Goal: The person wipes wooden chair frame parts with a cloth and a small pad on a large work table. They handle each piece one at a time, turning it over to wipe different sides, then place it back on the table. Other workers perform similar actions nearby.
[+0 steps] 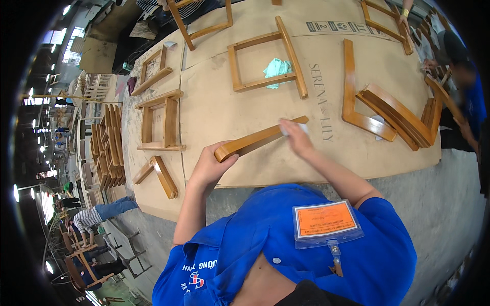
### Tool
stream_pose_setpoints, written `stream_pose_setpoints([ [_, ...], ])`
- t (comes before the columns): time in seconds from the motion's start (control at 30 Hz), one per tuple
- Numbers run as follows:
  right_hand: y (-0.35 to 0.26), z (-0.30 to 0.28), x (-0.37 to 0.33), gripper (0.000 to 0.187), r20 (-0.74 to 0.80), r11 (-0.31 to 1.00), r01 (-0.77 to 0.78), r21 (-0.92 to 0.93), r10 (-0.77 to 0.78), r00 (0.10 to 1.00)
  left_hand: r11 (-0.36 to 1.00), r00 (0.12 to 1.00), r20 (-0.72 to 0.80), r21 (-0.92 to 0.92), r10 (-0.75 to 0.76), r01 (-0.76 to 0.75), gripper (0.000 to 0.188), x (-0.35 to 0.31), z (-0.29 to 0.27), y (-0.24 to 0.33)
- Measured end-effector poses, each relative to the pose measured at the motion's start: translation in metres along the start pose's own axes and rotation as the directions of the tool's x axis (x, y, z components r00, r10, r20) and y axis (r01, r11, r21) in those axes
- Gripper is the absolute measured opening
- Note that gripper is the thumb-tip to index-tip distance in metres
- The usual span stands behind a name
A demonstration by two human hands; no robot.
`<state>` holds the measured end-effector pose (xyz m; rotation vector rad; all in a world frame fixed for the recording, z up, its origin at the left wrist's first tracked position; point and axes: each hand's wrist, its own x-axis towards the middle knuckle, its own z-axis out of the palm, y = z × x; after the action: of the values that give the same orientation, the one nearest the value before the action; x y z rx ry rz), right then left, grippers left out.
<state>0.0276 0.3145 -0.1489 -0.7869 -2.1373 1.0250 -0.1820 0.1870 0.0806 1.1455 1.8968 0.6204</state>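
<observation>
My left hand (208, 164) is closed around the near end of a varnished brown wooden bar (258, 140), holding it tilted over the cardboard-covered table. At the bar's far end, the fingers of my right hand (298, 138) press a small white sheet (284, 131) against the wood. Whether that sheet is cloth or sandpaper cannot be told. Beyond the bar lies a wooden frame (236, 66) with a mint-green cloth (277, 70) inside it. An angled wooden piece (164, 176) rests to the left of my left hand.
More wooden frames (172, 122) line the table's left side. Curved and L-shaped wooden parts (352, 109) lie at the right, near a co-worker in blue (473, 92). Brown cardboard (204, 97) covers the table. Stacked wooden parts (108, 148) stand beyond its left edge.
</observation>
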Motion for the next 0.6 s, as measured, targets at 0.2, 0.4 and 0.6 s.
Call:
stream_pose_setpoints([
  [0.2, 0.088, -0.001, -0.006, 0.038, 0.030, 0.847, -0.515, -0.133, 0.523, 0.852, 0.999, 1.000, -0.022, -0.041, -0.002, 0.001, 0.036, -0.003, 0.001, -0.003],
  [0.4, 0.035, 0.013, -0.012, 0.038, -0.021, 0.984, -0.137, -0.117, 0.135, 0.991, 1.000, 1.000, 0.001, -0.007, -0.026, 0.026, 0.038, 0.002, 0.000, 0.000],
  [0.6, 0.106, -0.032, 0.003, 0.043, 0.185, 0.825, -0.511, -0.239, 0.556, 0.810, 0.964, 0.982, 0.144, 0.217, 0.124, -0.154, 0.036, 0.005, -0.016, 0.023],
])
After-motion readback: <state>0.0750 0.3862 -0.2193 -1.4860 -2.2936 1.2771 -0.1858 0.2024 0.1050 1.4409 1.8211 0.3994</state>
